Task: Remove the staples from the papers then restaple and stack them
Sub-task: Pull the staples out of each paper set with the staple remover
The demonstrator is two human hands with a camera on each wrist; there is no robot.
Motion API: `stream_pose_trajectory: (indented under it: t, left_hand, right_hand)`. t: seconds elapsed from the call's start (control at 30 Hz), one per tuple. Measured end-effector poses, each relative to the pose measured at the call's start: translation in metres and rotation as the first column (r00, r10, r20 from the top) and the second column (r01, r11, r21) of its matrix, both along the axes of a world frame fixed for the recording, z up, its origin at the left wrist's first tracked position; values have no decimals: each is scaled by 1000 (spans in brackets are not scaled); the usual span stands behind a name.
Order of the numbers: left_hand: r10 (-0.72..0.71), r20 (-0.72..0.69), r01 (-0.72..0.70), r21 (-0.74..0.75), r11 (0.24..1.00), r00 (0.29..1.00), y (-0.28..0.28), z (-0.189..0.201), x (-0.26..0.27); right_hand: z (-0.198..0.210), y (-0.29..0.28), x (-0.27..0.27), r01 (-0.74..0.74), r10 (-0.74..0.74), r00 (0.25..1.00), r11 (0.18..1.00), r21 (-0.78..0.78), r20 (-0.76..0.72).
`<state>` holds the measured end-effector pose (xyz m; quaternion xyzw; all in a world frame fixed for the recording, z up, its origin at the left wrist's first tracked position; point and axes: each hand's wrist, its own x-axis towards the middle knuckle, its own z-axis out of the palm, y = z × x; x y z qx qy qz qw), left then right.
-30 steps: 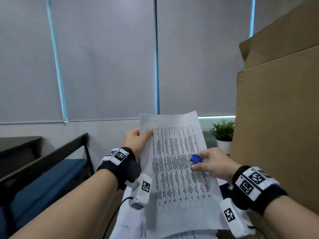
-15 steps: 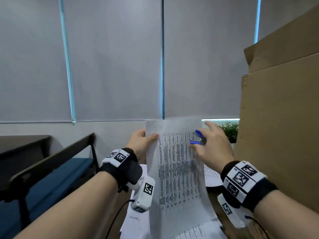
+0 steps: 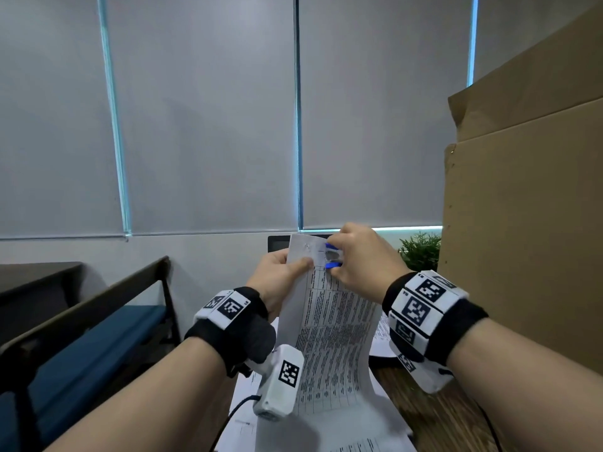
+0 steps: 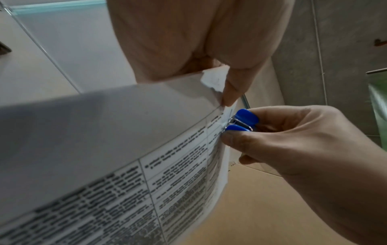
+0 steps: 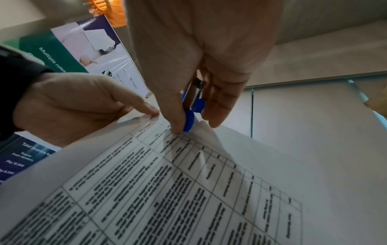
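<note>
I hold a printed sheaf of papers (image 3: 332,327) upright in the air, bent lengthwise. My left hand (image 3: 280,275) pinches its upper left corner, thumb on the front; the same grip shows in the left wrist view on the papers (image 4: 125,132) with a torn corner. My right hand (image 3: 355,256) grips a blue staple remover (image 3: 332,256) at the top edge of the page. Its metal claws touch the paper at the corner in the left wrist view of the staple remover (image 4: 243,121). The right wrist view shows the staple remover (image 5: 191,109) between thumb and fingers above the papers (image 5: 188,182).
More loose papers (image 3: 248,402) lie on the wooden desk (image 3: 434,415) below. A tall cardboard box (image 3: 522,223) stands at the right, a small potted plant (image 3: 419,251) beside it. A dark bench with a blue cushion (image 3: 81,347) is at the left.
My right hand carried the staple remover from mid-page up to the top corner of the papers. The sheaf rose and bent narrower; my left hand kept its pinch on the corner.
</note>
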<state>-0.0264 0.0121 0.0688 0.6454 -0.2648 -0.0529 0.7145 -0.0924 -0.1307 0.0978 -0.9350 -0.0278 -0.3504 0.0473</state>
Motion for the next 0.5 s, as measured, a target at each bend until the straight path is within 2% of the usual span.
stream_pose_trajectory:
  t: [0.3,0.5]
  left_hand:
    - [25,36,-25,3,1000,999,-15,-1,-3]
    - [52,90,-53,10,999,995,-22,-5,-6]
  right_hand:
    - [-3,-7,-3,2,-6,998,998,61,59]
    - [-7,-6,-2,15,-17,999,999,30,51]
